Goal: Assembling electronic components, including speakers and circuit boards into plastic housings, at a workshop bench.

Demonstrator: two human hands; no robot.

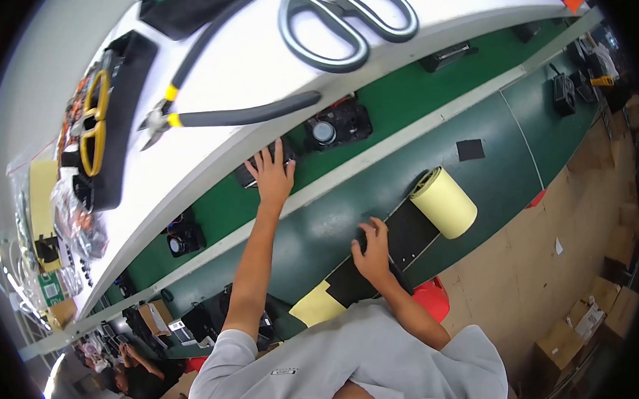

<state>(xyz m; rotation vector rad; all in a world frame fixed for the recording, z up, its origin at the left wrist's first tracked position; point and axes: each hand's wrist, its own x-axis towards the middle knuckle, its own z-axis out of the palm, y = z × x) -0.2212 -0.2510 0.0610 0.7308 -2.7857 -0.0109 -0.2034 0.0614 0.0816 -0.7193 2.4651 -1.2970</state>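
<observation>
On the green conveyor belt, my left hand [272, 174] lies with its fingers spread over a black unit [246, 175], touching it and covering most of it. My right hand [373, 258] is curved above the worktable, beside a black sheet [410, 231]. Between its thumb and fingers shows a small black piece [362, 237], partly hidden. The sheet runs out from a pale yellow roll [444, 205], and yellow backing [317, 306] shows at its near left end. Right of my left hand, another black unit with a round silver part [338, 125] sits on the belt.
Diagonal cutters [160, 119], scissors [326, 28] and a black tray [120, 126] lie on the white shelf above the belt. A black square [470, 149] rests on the green table [504, 177]. More units sit along the belt. Another person [138, 375] works at far left.
</observation>
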